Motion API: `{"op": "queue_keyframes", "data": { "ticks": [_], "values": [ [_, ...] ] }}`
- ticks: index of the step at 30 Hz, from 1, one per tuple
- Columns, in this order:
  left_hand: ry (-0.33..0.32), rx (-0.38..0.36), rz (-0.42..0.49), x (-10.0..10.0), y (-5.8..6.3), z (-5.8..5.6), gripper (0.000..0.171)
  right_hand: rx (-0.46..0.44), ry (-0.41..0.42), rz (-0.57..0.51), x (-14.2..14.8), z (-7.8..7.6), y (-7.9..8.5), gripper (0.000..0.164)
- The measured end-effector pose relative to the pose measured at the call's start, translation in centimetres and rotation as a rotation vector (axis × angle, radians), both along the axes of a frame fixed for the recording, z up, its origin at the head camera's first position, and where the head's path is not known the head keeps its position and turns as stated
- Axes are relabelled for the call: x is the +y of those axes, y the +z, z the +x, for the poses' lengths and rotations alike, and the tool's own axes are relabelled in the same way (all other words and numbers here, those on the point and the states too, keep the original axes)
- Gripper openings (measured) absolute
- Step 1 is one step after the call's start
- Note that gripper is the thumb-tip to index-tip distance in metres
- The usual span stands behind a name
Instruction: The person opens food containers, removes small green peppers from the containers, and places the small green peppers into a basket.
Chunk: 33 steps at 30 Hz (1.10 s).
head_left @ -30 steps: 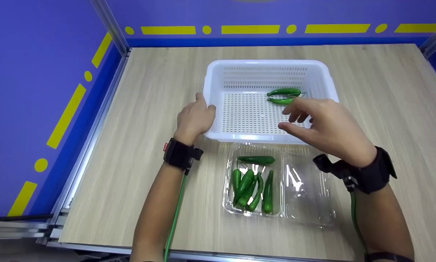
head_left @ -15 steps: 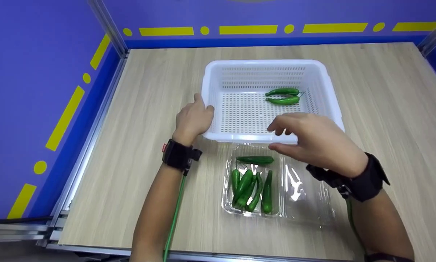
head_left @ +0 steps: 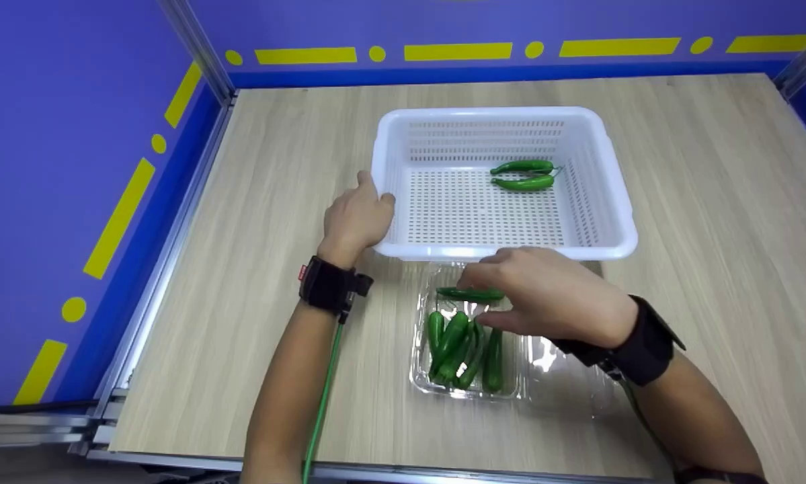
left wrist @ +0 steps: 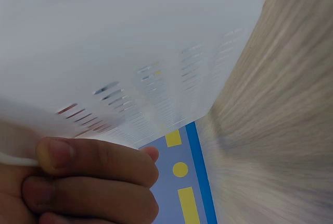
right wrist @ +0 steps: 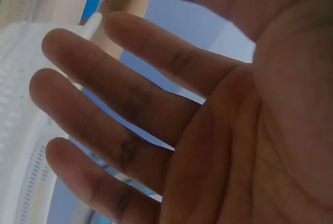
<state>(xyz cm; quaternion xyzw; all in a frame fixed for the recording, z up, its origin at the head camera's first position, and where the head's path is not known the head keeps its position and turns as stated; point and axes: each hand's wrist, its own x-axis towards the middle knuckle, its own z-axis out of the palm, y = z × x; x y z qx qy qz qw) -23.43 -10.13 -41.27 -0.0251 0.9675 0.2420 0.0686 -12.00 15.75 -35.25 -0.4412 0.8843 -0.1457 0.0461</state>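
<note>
My left hand (head_left: 359, 214) grips the left rim of a white perforated plastic basket (head_left: 490, 252), its thumb over the edge. In the left wrist view, the curled fingers (left wrist: 99, 161) lie against the basket's outer wall (left wrist: 130, 36). Two green chili peppers (head_left: 524, 183) lie inside the basket at the right. My right hand (head_left: 554, 292) hovers over a clear plastic clamshell box (head_left: 416, 383) holding several green peppers (head_left: 451, 343). One pepper (head_left: 473, 294) lies crosswise at the box's far end, partly behind that hand. The right wrist view shows an empty palm with extended fingers (right wrist: 104, 114).
The clamshell's lid (head_left: 564, 390) lies folded out to the right, partly under my right arm. Light wood tabletop (head_left: 261, 202) surrounds both containers. Blue panels with yellow marks (head_left: 456, 52) stand behind and at the left, with a metal frame post (head_left: 197, 47) in the corner.
My right hand has moved from over the basket towards me and to the left, down over the clamshell box. The left hand keeps its hold on the basket rim.
</note>
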Motion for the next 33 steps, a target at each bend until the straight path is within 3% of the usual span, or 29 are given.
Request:
{"op": "queue_keyframes", "data": {
  "ticks": [10, 18, 23, 33],
  "values": [
    [0.013, 0.008, 0.004, -0.1, -0.1, 0.0, 0.052, -0.022, 0.053, 0.164, -2.4, 0.5, -2.4, 0.045],
    [0.018, 0.011, 0.011, -0.1, -0.2, 0.1, 0.053, -0.043, 0.065, 0.217, -3.4, 0.4, -4.3, 0.045],
    [0.012, 0.002, 0.014, 0.0, 0.0, 0.0, 0.055, -0.036, 0.086, 0.221, -3.8, 0.2, -5.4, 0.038],
    [0.009, -0.006, 0.010, 0.1, 0.0, -0.1, 0.053, -0.090, 0.088, 0.182, -3.8, -0.2, -5.8, 0.030]
  ]
}}
